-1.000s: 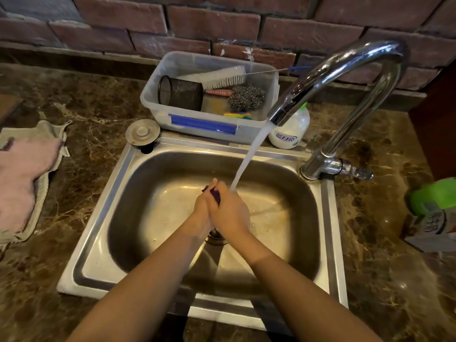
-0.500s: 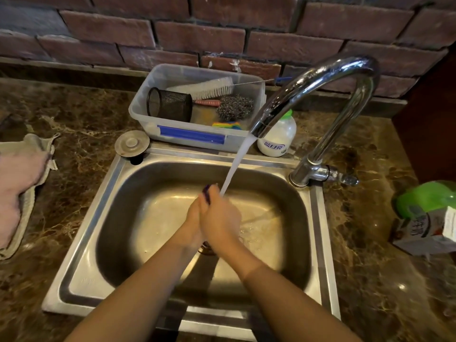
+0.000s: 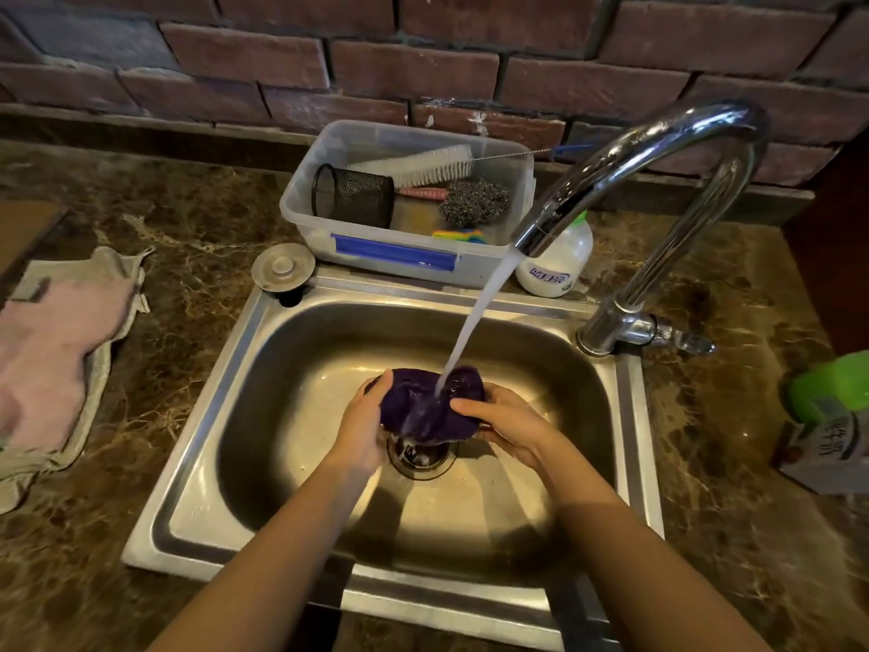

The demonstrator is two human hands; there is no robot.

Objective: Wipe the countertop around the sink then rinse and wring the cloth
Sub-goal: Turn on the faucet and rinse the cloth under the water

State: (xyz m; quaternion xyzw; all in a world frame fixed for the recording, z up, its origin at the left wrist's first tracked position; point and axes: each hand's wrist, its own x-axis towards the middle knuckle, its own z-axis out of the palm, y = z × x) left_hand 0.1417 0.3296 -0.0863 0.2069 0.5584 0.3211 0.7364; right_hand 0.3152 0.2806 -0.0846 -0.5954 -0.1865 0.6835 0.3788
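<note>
A wet purple cloth is spread between both hands over the drain of the steel sink. My left hand grips its left edge. On the other side my right hand holds the right edge, thumb on top. Water from the chrome faucet streams onto the middle of the cloth. The brown marble countertop surrounds the sink.
A clear plastic bin with brushes, a mesh cup and steel wool stands behind the sink. A sink plug lies at the back left rim. A pink and grey towel lies left. A white bottle and a green-capped carton stand right.
My hands were pressed together with the cloth balled between them; now they have moved apart and the cloth is opened out under the running water.
</note>
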